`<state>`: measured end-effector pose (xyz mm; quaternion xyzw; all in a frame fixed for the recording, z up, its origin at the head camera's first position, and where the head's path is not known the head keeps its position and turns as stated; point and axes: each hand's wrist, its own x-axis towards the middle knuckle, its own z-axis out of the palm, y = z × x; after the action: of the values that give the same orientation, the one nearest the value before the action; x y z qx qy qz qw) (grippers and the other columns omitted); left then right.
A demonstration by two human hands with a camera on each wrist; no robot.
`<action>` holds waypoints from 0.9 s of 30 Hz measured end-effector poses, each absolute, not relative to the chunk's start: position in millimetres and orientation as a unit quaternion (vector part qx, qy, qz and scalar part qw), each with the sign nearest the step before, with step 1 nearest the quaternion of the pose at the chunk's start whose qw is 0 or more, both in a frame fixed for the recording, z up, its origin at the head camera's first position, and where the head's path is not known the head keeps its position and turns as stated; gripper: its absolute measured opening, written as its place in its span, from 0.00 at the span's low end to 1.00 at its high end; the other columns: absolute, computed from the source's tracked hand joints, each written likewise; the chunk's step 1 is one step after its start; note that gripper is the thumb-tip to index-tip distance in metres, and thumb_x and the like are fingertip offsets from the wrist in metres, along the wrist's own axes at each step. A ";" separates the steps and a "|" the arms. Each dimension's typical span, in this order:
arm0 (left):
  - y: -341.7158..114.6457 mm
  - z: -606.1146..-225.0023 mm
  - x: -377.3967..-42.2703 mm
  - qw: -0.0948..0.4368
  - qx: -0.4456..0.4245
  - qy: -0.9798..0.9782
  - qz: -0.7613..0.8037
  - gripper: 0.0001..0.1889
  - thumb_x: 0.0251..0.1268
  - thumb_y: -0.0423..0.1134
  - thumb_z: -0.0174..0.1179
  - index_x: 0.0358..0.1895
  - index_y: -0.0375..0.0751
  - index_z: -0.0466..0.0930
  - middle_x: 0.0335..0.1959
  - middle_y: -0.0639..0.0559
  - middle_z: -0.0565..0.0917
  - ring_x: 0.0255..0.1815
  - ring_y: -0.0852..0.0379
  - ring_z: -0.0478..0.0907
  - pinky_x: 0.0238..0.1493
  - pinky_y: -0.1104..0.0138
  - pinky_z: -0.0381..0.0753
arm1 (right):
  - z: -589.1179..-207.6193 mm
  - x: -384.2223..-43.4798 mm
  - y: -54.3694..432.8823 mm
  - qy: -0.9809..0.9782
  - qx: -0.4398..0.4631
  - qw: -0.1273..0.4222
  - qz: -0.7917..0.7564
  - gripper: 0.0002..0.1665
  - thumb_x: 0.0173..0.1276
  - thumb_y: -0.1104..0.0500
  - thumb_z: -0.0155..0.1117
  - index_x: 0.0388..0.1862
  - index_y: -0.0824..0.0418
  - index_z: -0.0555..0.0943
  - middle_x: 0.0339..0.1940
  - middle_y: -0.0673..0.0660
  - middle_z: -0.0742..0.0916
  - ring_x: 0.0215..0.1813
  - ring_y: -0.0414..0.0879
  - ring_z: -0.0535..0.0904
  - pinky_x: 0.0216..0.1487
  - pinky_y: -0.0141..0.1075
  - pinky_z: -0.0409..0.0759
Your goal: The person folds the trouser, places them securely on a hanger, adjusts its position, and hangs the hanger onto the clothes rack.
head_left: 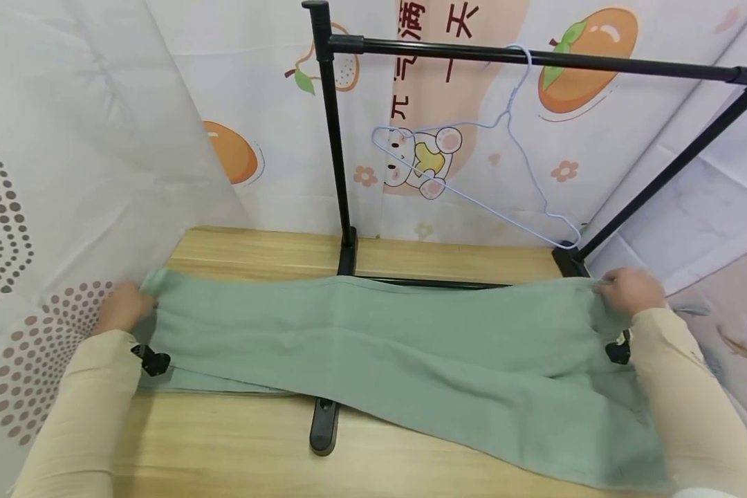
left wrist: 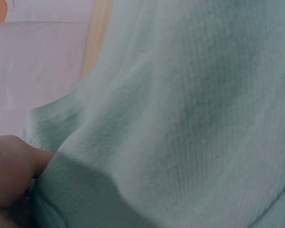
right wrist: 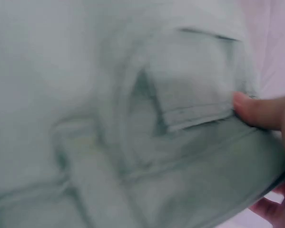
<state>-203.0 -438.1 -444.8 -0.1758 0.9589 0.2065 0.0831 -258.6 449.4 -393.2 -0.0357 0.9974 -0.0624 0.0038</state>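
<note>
A pair of sage-green trousers [head_left: 361,332] lies stretched sideways between my hands, one leg partly over the other. My left hand [head_left: 124,306] grips the leg end on the left. Close up in the left wrist view, its fingers [left wrist: 14,166] pinch the edge of the ribbed-looking cloth. At the other end my right hand [head_left: 633,290] grips the waist. The right wrist view shows the thumb [right wrist: 256,111] on the waistband [right wrist: 213,175], near a pocket flap [right wrist: 194,90] and a belt loop [right wrist: 94,166], with fingertips beneath the edge.
Behind the trousers stands a black clothes rack [head_left: 333,131], one foot [head_left: 324,429] showing past the cloth at the front. A pale blue wire hanger [head_left: 473,197] hangs from its top bar [head_left: 436,50]. The wooden tabletop [head_left: 224,443] meets printed curtains [head_left: 274,187] at the back and sides.
</note>
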 end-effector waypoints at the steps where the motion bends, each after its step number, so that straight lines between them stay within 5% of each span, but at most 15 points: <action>1: -437.4 -445.4 -203.7 0.064 -0.169 0.961 0.207 0.21 0.64 0.36 0.50 0.40 0.12 0.70 0.30 0.27 0.74 0.29 0.38 0.71 0.26 0.56 0.72 | -392.2 -257.1 449.6 0.998 -0.029 -0.016 -0.060 0.21 0.64 0.54 0.64 0.42 0.74 0.82 0.40 0.76 0.84 0.36 0.72 0.79 0.31 0.57 0.77; 5: -433.0 -447.0 -203.7 0.044 -0.162 0.964 0.204 0.13 0.59 0.33 0.50 0.30 0.20 0.72 0.24 0.33 0.74 0.25 0.43 0.69 0.22 0.59 0.69 | -396.2 -252.1 451.0 0.998 0.002 -0.022 -0.056 0.22 0.66 0.53 0.62 0.43 0.75 0.81 0.42 0.77 0.84 0.36 0.75 0.78 0.29 0.58 0.76; 9: -427.9 -446.4 -199.4 0.064 -0.166 0.964 0.199 0.17 0.59 0.32 0.50 0.38 0.13 0.72 0.30 0.25 0.76 0.27 0.39 0.72 0.24 0.55 0.72 | -401.9 -251.0 454.2 0.998 0.017 0.033 -0.057 0.24 0.66 0.53 0.57 0.42 0.76 0.80 0.38 0.78 0.83 0.33 0.71 0.79 0.26 0.56 0.76; 17: -419.7 -450.8 -202.9 -0.023 -0.191 0.960 0.204 0.25 0.71 0.39 0.51 0.53 0.12 0.67 0.48 0.17 0.73 0.45 0.23 0.73 0.38 0.43 0.74 | -402.2 -249.9 456.9 0.996 0.043 0.056 -0.060 0.24 0.64 0.58 0.50 0.45 0.80 0.74 0.40 0.82 0.79 0.35 0.74 0.77 0.25 0.56 0.77; 23: -424.3 -455.2 -193.5 0.043 -0.190 0.954 0.227 0.34 0.74 0.47 0.45 0.58 0.09 0.60 0.52 0.13 0.69 0.45 0.23 0.72 0.37 0.44 0.75 | -407.9 -236.6 449.4 0.997 0.036 0.039 -0.054 0.27 0.64 0.62 0.43 0.54 0.85 0.64 0.48 0.88 0.68 0.45 0.83 0.70 0.35 0.66 0.75; 27: -427.4 -451.3 -179.8 0.115 -0.183 0.956 0.200 0.41 0.74 0.54 0.43 0.59 0.06 0.57 0.53 0.11 0.66 0.48 0.21 0.70 0.43 0.41 0.75 | -407.6 -219.1 444.2 0.998 -0.006 0.026 -0.053 0.26 0.63 0.61 0.53 0.50 0.83 0.70 0.46 0.85 0.74 0.42 0.78 0.74 0.38 0.63 0.74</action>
<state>-179.8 -427.4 -451.3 -0.1828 0.9557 0.1997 0.1152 -219.1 444.2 -407.6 -0.0059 0.9982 -0.0534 0.0260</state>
